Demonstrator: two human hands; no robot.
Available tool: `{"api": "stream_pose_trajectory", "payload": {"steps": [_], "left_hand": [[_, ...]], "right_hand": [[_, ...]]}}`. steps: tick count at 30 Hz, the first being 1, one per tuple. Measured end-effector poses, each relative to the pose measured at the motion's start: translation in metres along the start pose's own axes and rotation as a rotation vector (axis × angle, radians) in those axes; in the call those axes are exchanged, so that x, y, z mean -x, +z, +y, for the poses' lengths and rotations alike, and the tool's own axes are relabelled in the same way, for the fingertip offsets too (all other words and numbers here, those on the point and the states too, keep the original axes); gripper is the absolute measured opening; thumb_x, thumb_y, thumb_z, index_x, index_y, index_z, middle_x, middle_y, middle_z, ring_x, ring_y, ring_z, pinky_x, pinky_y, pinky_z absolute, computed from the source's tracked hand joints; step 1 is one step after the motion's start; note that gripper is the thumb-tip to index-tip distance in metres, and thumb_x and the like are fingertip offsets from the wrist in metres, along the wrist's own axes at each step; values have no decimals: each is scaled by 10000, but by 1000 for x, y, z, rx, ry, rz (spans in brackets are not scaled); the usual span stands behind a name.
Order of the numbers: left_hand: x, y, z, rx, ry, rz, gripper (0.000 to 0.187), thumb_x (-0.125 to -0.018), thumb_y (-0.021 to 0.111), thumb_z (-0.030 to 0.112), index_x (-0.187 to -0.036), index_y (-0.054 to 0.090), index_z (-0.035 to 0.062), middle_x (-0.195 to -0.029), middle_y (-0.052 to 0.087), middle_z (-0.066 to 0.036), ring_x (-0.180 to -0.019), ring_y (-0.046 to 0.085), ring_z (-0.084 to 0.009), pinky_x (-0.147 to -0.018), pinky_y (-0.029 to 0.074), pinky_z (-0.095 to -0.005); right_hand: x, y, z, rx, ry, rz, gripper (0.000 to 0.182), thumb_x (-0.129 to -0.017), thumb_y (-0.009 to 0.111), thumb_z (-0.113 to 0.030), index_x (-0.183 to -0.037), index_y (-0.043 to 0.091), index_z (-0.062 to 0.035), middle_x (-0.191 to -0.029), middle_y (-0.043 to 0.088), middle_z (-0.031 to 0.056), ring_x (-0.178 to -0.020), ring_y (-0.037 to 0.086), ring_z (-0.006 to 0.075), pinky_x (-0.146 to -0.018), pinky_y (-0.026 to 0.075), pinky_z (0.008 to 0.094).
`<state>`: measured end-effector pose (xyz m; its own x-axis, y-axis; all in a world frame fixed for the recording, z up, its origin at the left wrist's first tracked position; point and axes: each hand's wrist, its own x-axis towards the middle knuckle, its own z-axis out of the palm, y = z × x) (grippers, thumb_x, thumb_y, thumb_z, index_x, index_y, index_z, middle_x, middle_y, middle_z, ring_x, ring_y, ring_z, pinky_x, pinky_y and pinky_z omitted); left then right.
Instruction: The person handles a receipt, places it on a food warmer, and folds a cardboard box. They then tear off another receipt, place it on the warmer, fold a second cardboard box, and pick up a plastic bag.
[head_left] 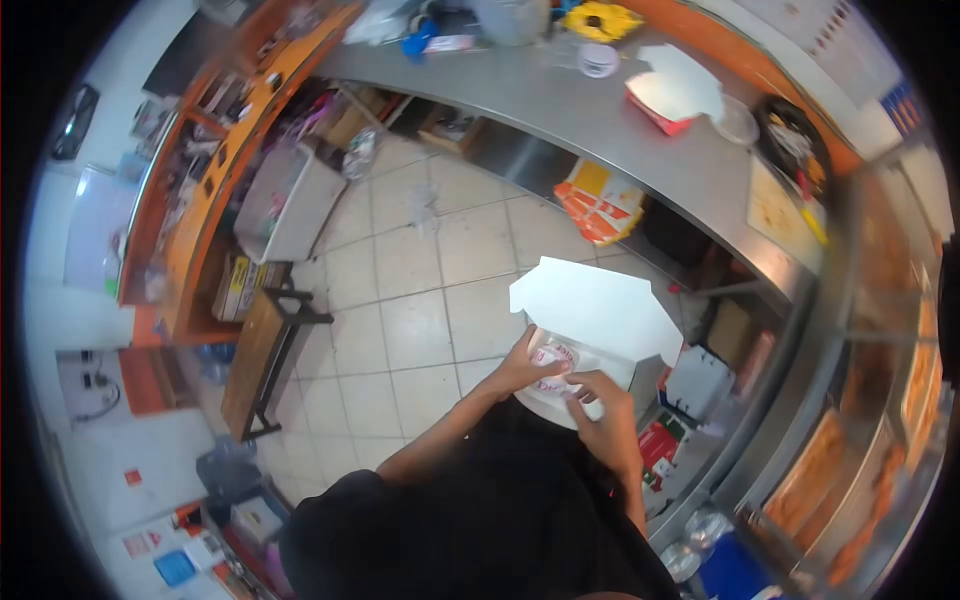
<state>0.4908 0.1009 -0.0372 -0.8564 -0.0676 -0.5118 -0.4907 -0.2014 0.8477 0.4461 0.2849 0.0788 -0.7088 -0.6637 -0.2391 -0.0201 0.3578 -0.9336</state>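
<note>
An open white takeaway box (596,306) is held in front of my chest, its lid flipped up and away from me. Inside lies a white paper liner with a red printed logo (555,358). My left hand (527,366) grips the box's left edge, fingers touching the liner. My right hand (603,412) holds the near right side of the box, fingers curled over its rim. What lies under the liner is hidden.
A steel counter (640,130) curves along the right with another open box (672,95), a tape roll (598,60) and a cutting board (775,212). A heated display case (880,440) stands at the right. A wooden bench (262,355) sits on the tiled floor.
</note>
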Motion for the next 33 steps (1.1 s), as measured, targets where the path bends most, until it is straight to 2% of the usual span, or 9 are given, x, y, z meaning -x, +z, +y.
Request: {"api": "stream_pose_trajectory", "payload": {"steps": [3, 6, 12, 15, 20, 25, 30, 32, 33], "left_hand": [[-36, -25, 11, 26, 38, 172, 795, -741, 794, 193, -1369, 335, 31, -1244, 514, -117, -1144, 520, -202, -944, 447, -345], [-76, -41, 42, 42, 99, 291, 790, -717, 807, 163, -1349, 351, 34, -1209, 529, -106, -1111, 539, -192, -919, 464, -337], [-195, -75, 123, -51, 297, 224, 759, -756, 778, 170, -1364, 343, 41, -1234, 526, -105, -1115, 539, -190, -919, 462, -335], [-264, -110, 162, -307, 350, 101, 632, -825, 716, 191, -1347, 394, 35, -1232, 543, -98, -1089, 550, -177, -910, 459, -328], [-362, -181, 221, -680, 417, 120, 239, -931, 555, 123, -1141, 599, 15, -977, 670, -89, -912, 608, -151, -819, 478, -325], [-495, -209, 285, -770, 528, 306, 252, -858, 623, 88, -1101, 604, 25, -980, 660, -129, -915, 617, -209, -800, 476, -348], [-608, -215, 277, -1309, 986, 635, 316, -778, 665, 99, -1082, 593, 53, -1008, 580, -186, -978, 568, -355, -882, 449, -450], [-671, -258, 258, -1368, 853, 472, 267, -801, 606, 85, -1060, 590, 21, -1008, 590, -215, -970, 564, -378, -871, 450, -449], [-680, -266, 256, -1143, 950, 515, 202, -823, 523, 36, -1011, 586, -3, -993, 604, -216, -979, 562, -386, -864, 447, -467]], "right_hand": [[-51, -12, 1, 4, -11, 159, 238, -799, 704, -77, -1002, 610, 6, -1032, 581, 140, -908, 548, 237, -765, 443, 325], [-104, -19, 21, 254, -19, 729, 311, -852, 676, -103, -1100, 540, 26, -1024, 504, 144, -839, 474, 218, -788, 410, 322], [-246, -60, 71, -380, -71, 593, 359, -974, 493, -140, -1277, 436, 43, -1241, 477, 214, -1125, 484, 239, -969, 377, 359], [-315, -100, 102, -200, -70, 659, 345, -1010, 409, -164, -1294, 428, 33, -1263, 494, 216, -1189, 476, 238, -1003, 366, 352], [-384, -148, 156, -354, 45, 697, 401, -1011, 436, -245, -1312, 422, 19, -1147, 580, 154, -1080, 533, 190, -941, 401, 311], [-442, -144, 207, -459, 223, 884, 484, -971, 522, -327, -1315, 425, -1, -1082, 601, 192, -951, 585, 209, -833, 470, 339], [-473, -142, 159, -310, 261, 1035, 548, -937, 575, -367, -1271, 449, 49, -1061, 608, 230, -921, 612, 271, -801, 487, 360], [-479, -130, 173, 382, 223, 1337, 525, -910, 612, -338, -1228, 486, 61, -1080, 602, 254, -930, 616, 309, -794, 487, 367], [-471, -127, 169, 397, 278, 1393, 525, -910, 612, -338, -1228, 486, 61, -1080, 602, 254, -930, 616, 309, -794, 487, 367]]}}
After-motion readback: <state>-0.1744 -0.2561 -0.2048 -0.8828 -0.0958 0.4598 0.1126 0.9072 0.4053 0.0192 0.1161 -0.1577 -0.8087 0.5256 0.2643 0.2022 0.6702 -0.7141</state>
